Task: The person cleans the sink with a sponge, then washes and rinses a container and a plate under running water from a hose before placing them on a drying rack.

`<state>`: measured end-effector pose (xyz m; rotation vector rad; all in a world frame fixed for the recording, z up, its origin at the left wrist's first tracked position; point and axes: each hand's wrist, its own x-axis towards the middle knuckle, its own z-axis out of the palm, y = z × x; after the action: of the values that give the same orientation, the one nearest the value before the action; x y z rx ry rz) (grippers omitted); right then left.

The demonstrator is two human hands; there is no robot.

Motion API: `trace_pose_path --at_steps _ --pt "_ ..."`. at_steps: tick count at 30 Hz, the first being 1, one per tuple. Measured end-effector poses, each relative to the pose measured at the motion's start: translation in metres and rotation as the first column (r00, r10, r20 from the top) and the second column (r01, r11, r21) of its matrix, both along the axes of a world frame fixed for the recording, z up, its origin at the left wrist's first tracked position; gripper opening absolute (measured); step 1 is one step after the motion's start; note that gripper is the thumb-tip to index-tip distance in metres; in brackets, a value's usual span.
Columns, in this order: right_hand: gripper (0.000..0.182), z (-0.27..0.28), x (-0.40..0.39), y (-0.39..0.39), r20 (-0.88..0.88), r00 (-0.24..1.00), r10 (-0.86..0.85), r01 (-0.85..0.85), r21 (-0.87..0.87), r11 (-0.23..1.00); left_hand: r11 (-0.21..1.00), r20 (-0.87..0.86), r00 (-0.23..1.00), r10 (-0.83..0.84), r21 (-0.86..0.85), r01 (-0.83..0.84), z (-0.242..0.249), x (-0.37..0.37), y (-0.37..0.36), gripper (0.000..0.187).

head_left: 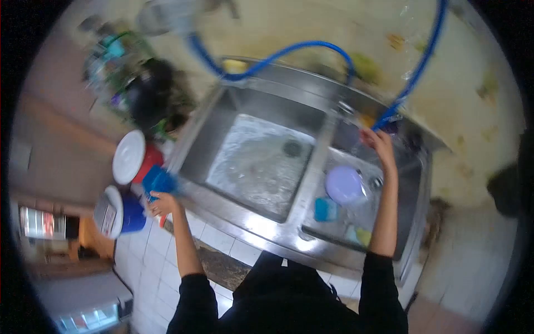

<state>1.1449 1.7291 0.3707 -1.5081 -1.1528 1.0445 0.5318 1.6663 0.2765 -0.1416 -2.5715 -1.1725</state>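
At the left end of the metal sink (pixel 239 207), my left hand (pixel 162 204) grips a blue container (pixel 159 182), which is blurred. Over the right basin, my right hand (pixel 378 141) has its fingers bent near the lower end of a blue hose (pixel 414 78); whether they hold anything is too blurred to tell. Below it in the right basin lie a round purple item (pixel 344 185), a blue block-like item (pixel 325 210) and a yellow-green item (pixel 362 236). Cloudy, foamy water (pixel 250 167) covers the floor of the left basin.
White-lidded red (pixel 149 164) and blue (pixel 133 214) buckets stand left of the sink. Behind them are a dark round pot (pixel 149 92) and cluttered items. Another blue hose (pixel 300 45) arches over the sink's back edge, near a yellow item (pixel 234 66).
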Motion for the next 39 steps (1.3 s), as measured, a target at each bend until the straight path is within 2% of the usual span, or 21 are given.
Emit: trace_pose_path --at_steps 1,2,3,4,5,6,7,8,9,10,11,14,15,16,18,21,23,31,37,38,39 --pt "0.028 0.0 0.012 -0.006 0.023 1.0 0.004 -0.004 -0.02 1.0 0.994 -0.185 0.977 -0.105 -0.047 0.098 -0.006 0.028 0.009 0.043" --pt "0.027 -0.003 0.022 -0.013 0.04 0.999 0.025 -0.023 -0.035 0.999 0.932 -0.303 0.884 -0.356 -0.048 0.359 0.002 0.077 0.013 0.04" --pt "0.027 -0.002 0.028 -0.022 0.047 0.999 0.025 -0.023 -0.051 0.998 0.811 -0.415 0.722 -0.553 -0.069 0.581 0.015 0.128 0.013 0.038" --pt "0.026 0.001 0.035 -0.029 0.05 0.998 0.033 -0.03 -0.067 0.997 0.421 -0.444 0.383 -0.81 0.013 0.907 0.035 0.19 0.012 0.032" --pt "0.026 0.005 0.039 -0.037 0.053 0.997 0.047 -0.043 -0.081 0.996 0.303 -0.424 0.302 -0.854 0.067 0.951 0.016 0.244 0.011 0.028" --pt "0.026 0.008 0.042 -0.044 0.058 0.996 0.061 -0.054 -0.105 0.993 0.045 -0.192 0.017 -0.981 -0.14 0.989 0.001 0.288 0.0 0.024" --pt "0.025 0.011 0.045 -0.053 0.063 0.995 0.077 -0.069 -0.129 0.989 -0.336 -0.164 -0.331 -0.93 0.007 0.942 -0.065 0.322 0.006 0.022" --pt "0.025 0.014 0.047 -0.062 0.07 0.993 0.095 -0.083 -0.155 0.984 -0.581 -0.125 -0.571 -0.811 0.06 0.812 -0.04 0.375 -0.001 0.02" --pt "0.024 0.016 0.049 -0.069 0.059 0.993 0.103 -0.092 -0.165 0.982 -0.729 -0.035 -0.733 -0.68 0.137 0.67 -0.063 0.413 -0.009 0.015" --pt "0.023 0.017 0.049 -0.077 0.049 0.993 0.109 -0.099 -0.173 0.98 -0.839 0.128 -0.83 -0.544 -0.116 0.532 -0.078 0.439 -0.015 0.013" --pt "0.024 0.013 0.051 -0.085 0.045 0.99 0.136 -0.128 -0.146 0.981 -0.911 0.436 -0.8 -0.412 -0.201 0.359 -0.106 0.457 -0.021 0.024" --pt "0.032 0.0 0.056 -0.107 0.108 0.975 0.195 -0.189 -0.063 0.98 -0.956 0.79 -0.55 -0.271 -0.287 0.059 -0.221 0.485 -0.034 0.044" --pt "0.03 0.017 0.052 -0.115 0.168 0.962 0.214 -0.182 -0.184 0.966 -0.893 0.716 -0.543 -0.439 -0.414 0.176 -0.264 0.48 -0.039 0.054" --pt "0.029 0.033 0.05 -0.121 0.222 0.945 0.239 -0.166 -0.304 0.938 -0.841 0.679 -0.502 -0.536 -0.48 0.249 -0.293 0.479 -0.044 0.054" --pt "0.03 0.02 0.05 -0.127 0.221 0.95 0.221 -0.165 -0.244 0.956 -0.783 0.702 -0.348 -0.621 -0.549 0.292 -0.325 0.477 -0.052 0.054" --pt "0.03 -0.001 0.045 -0.139 0.279 0.949 0.147 -0.111 -0.141 0.984 -0.743 0.714 -0.229 -0.662 -0.587 0.321 -0.353 0.478 -0.061 0.054" --pt "0.029 -0.004 0.049 -0.14 0.256 0.952 0.166 -0.113 -0.212 0.971 -0.737 0.723 -0.195 -0.663 -0.585 0.339 -0.371 0.485 -0.061 0.055" --pt "0.03 -0.019 0.042 -0.124 0.218 0.972 0.091 -0.057 -0.157 0.986 -0.784 0.776 -0.222 -0.59 -0.484 0.389 -0.375 0.48 -0.04 0.056" --pt "0.034 -0.007 0.039 -0.119 0.193 0.97 0.15 -0.115 -0.182 0.977 -0.79 0.81 -0.352 -0.468 -0.206 0.577 -0.369 0.457 -0.009 0.056" --pt "0.034 -0.009 0.04 -0.117 0.199 0.966 0.165 -0.132 -0.168 0.977 -0.782 0.836 -0.347 -0.425 -0.146 0.606 -0.368 0.46 0.003 0.056" --pt "0.032 -0.009 0.039 -0.114 0.229 0.957 0.177 -0.133 -0.196 0.971 -0.789 0.906 -0.259 -0.334 -0.118 0.603 -0.376 0.468 0.017 0.052"
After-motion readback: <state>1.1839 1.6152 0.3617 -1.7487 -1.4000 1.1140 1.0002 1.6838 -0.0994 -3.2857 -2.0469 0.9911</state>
